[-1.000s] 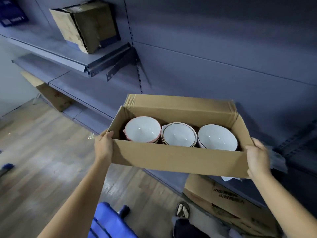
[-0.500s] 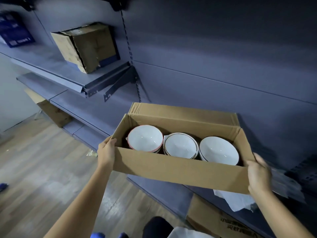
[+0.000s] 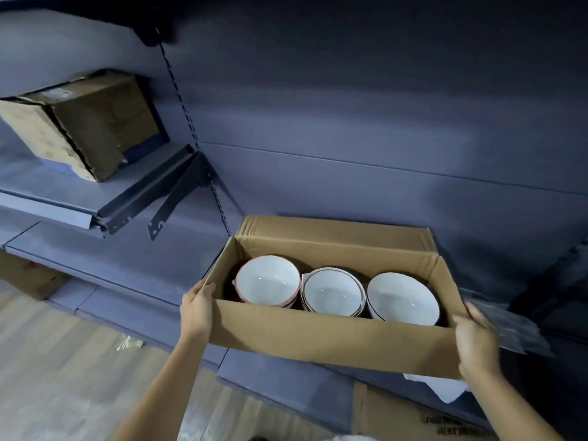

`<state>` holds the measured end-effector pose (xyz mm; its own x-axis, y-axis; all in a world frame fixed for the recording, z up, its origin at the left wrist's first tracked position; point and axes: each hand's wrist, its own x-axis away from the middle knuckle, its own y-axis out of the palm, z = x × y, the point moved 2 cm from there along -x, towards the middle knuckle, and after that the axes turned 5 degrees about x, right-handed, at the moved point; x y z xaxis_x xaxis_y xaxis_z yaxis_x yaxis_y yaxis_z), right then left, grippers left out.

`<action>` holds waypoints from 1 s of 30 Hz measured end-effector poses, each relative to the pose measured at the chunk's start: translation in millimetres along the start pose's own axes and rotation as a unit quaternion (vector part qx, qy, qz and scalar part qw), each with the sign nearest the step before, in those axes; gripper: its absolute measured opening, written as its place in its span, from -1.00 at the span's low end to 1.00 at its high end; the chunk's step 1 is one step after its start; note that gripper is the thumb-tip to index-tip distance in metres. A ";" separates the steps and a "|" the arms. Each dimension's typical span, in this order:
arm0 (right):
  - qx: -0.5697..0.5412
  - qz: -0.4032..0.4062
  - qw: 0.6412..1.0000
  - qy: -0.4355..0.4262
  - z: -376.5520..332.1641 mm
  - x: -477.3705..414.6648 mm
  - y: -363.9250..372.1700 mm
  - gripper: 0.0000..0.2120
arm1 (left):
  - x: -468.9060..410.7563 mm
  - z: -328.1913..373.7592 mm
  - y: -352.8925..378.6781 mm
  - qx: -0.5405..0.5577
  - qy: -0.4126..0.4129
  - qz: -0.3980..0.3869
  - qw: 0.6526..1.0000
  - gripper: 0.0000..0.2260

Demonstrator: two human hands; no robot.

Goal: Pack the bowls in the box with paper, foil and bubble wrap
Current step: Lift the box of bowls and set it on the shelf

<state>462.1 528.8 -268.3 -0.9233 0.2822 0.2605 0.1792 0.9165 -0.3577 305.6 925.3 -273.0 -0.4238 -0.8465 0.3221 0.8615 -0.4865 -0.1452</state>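
Note:
An open cardboard box (image 3: 331,335) sits in front of me against the dark shelving wall. Inside stand three white bowls in a row: a red-rimmed bowl (image 3: 268,279) at the left, a middle bowl (image 3: 332,291) that looks stacked on others, and a dark-rimmed bowl (image 3: 403,298) at the right. My left hand (image 3: 198,305) grips the box's left end, thumb over the rim. My right hand (image 3: 476,340) grips the right front corner. White paper (image 3: 444,388) sticks out under the box at the right. Bubble wrap (image 3: 515,329) lies just behind my right hand.
A torn cardboard box (image 3: 82,125) stands on the upper shelf (image 3: 47,198) at the left, with a bracket (image 3: 171,198) jutting out. Another carton (image 3: 413,418) sits below the box, one more (image 3: 25,275) at far left. A foil scrap (image 3: 129,343) lies on the wooden floor.
The view has tilted upward, so the box sits lower in the frame. Both hands keep the same grip on the box ends. The bowls have not shifted.

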 end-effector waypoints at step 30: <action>-0.011 0.114 0.989 0.090 49.8 121.9 92.2 -0.66 | -139.0 -26.0 -57.1 -0.089 -0.021 -0.142 0.986 -0.78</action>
<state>349.1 633.6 -314.3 -0.7831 0.5258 0.3320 0.3848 0.8291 -0.4055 308.1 1065.1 -333.8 -0.6265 -0.6625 0.4105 0.6454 -0.7363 -0.2033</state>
